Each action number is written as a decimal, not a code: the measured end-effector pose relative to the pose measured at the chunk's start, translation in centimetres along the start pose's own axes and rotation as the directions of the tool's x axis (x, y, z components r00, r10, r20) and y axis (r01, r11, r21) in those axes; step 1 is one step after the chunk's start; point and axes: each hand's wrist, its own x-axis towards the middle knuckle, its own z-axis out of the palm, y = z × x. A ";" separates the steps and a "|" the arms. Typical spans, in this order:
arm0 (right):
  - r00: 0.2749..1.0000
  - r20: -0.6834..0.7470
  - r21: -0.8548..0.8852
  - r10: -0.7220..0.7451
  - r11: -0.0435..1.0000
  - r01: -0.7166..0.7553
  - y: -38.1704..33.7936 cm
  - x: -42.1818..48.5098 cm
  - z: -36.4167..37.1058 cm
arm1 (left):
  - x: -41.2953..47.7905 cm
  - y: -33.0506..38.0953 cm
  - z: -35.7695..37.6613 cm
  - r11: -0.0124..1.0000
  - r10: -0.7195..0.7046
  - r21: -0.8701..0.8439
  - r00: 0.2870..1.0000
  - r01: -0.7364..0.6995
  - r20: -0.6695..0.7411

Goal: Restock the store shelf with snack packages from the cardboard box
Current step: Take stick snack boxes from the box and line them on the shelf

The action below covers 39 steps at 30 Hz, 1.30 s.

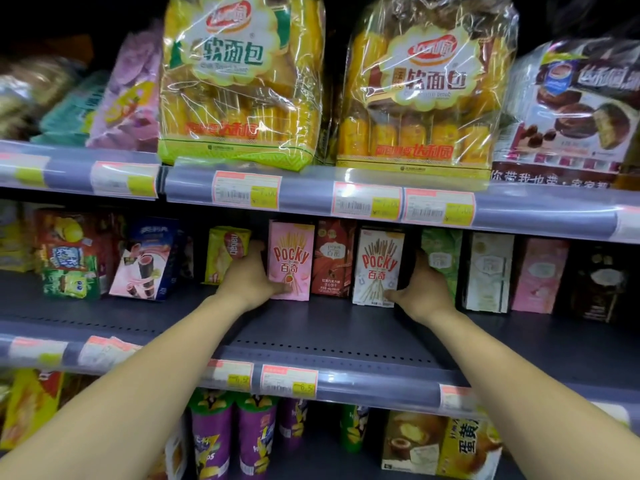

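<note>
- Middle left of the frame: crinkled soft bags [69, 258] in red and green lean together, and a glossy blue carton [152, 261] stands tilted beside them.
- Right of these, a small yellow pouch [225, 254] stands upright, just beside the left hand [249, 275].
- The left hand grips the pink Pocky box [292, 251] by its left edge. The thumb lies flat across the lower front; the other fingers curl round the side and are mostly hidden.
- This flat, matte cardboard box stands upright at centre frame on the grey perforated metal shelf [329, 327], well back from its front lip.
- A red-brown box [332, 261] stands between it and the white Pocky box [377, 261], all three close side by side.
- The right hand [426, 289] holds the white box by its right edge, thumb pressed on the lower front corner, fingers wrapped behind.
- Further right stand a green box [443, 258] and paler cartons.
- Across the top, clear crackly bread bags [242, 81] sit on the shelf above.
</note>
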 end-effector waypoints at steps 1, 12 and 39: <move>0.999 -0.028 -0.028 0.016 0.999 -0.017 0.0 -0.5 -0.5 | -0.3 0.0 -0.4 1.000 0.002 0.021 1.000 -0.002 0.002; 0.995 -0.094 0.076 -0.030 0.996 0.037 -4.0 -8.3 -3.5 | -5.7 2.1 -4.3 0.987 0.154 0.033 0.988 -0.154 -0.005; 0.577 0.555 0.633 -0.600 0.754 0.175 -14.0 -41.0 23.8 | -48.9 -21.1 -6.9 0.760 -0.634 0.085 0.765 0.644 -0.114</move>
